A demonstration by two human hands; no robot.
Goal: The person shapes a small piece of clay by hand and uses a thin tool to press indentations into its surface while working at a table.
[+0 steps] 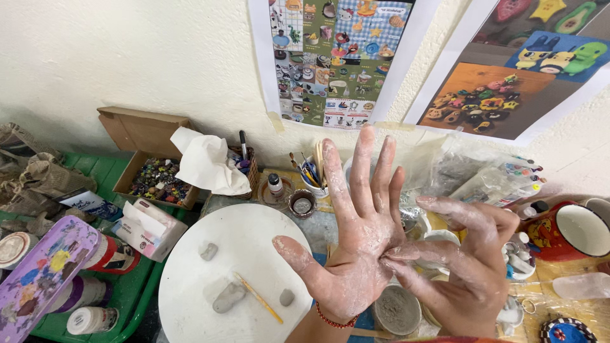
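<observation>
Here, right hand (467,267) – against left palm (356,254)

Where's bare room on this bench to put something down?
Best patch: the upper half of the round white board, between the tissue box and the left hand. Its lower half carries clay lumps and a wooden stick. Crowded: the green tray with paint bottles, and the right side around the red mug.

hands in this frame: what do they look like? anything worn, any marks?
Both bare, no gloves or sleeves in view. Left hand and right hand are smeared with dried, whitish clay residue over palm and fingers. A thin red beaded bracelet circles the left wrist.
</observation>
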